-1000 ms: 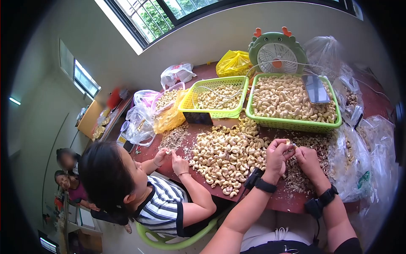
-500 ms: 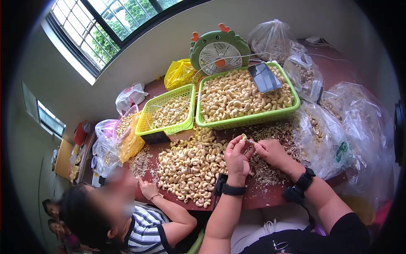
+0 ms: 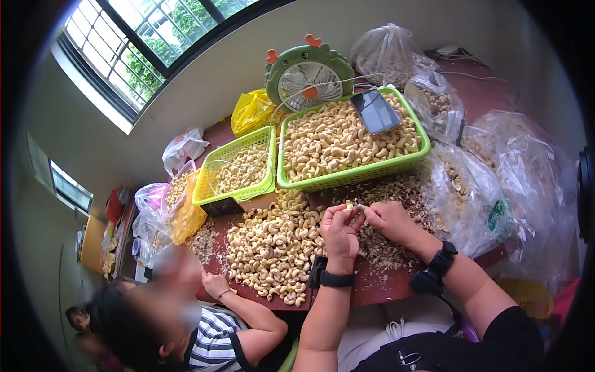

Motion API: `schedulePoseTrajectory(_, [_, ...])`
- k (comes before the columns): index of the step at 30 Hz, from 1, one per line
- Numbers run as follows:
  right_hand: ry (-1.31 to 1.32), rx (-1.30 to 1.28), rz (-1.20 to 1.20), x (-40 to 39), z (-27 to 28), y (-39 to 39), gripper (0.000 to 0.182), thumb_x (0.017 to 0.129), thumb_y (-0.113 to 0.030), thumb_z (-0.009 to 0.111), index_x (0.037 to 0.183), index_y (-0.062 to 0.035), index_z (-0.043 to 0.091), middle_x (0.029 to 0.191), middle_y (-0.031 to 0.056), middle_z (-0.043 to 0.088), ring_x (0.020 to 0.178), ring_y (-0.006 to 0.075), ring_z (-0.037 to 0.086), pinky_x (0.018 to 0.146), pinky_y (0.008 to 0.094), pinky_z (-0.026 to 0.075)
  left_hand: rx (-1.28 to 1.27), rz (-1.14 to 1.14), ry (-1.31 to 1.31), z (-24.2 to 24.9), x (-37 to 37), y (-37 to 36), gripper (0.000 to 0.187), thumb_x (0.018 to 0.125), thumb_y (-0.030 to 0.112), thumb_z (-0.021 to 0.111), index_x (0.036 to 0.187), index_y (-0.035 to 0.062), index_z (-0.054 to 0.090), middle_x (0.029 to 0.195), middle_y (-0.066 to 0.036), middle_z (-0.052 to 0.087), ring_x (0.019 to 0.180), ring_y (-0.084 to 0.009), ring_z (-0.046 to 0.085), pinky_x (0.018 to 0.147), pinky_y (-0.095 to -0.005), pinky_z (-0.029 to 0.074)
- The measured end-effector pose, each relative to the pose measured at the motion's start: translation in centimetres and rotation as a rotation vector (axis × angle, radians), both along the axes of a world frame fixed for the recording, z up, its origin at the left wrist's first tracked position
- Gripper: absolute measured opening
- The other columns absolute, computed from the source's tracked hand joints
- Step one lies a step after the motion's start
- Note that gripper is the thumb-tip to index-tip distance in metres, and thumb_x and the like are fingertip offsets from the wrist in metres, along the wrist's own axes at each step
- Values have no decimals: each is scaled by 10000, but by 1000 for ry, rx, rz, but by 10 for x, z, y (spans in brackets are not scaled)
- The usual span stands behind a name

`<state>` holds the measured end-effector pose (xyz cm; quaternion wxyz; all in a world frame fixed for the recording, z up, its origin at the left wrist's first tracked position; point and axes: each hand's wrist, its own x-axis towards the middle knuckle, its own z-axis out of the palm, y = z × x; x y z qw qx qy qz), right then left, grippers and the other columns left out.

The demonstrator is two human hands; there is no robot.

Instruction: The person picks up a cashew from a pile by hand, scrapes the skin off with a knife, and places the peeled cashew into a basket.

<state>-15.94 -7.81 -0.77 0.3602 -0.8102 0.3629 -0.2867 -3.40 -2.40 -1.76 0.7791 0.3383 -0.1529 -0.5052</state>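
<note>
I see a cashew [image 3: 349, 204] just right of centre in the frame, at the fingertips of the left hand [image 3: 339, 232], which holds it in a narrow pinch. The right hand [image 3: 390, 222], just beside it, is curled closed around a small object [image 3: 361, 207], too tiny on my feed to identify. Below them, flakes [image 3: 387, 253] litter the table [image 3: 383, 290]. A pile of cashews [image 3: 276, 248] spreads left of the left hand, and a green basket [image 3: 356, 175] heaped with more stands towards the upper middle.

I judge the nut very light, firm yet brittle: a hard squeeze across the bend, or prying along the seam, could snap it or split it in halves. Its curve offers little flat surface, so it may roll between fingertips, and any loose skin could slide. I would grip its thick middle by both broad sides, thumb against forefinger, leaving the ends free.
</note>
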Motion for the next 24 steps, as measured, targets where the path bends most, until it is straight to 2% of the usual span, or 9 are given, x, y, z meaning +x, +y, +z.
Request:
schedulePoseTrajectory(19, [11, 4, 40, -1, -3, -3, 367, 813, -335, 429, 686, -14, 554, 624, 174, 552, 624, 338, 550, 565, 412, 424, 22, -29, 23, 3, 0, -1, 131, 777, 32, 505, 908, 24, 506, 804, -80, 579, 762, -189, 581, 694, -353, 502])
schedulePoseTrajectory(24, [-33, 34, 22, 1, -7, -4, 348, 806, -312, 447, 668, -10, 550, 604, 174, 541, 578, 332, 543, 529, 395, 416, 3, -33, 55, 2, 0, 0, 137, 773, 19, 502, 910, 30, 493, 818, -81, 573, 767, -196, 580, 706, -368, 501])
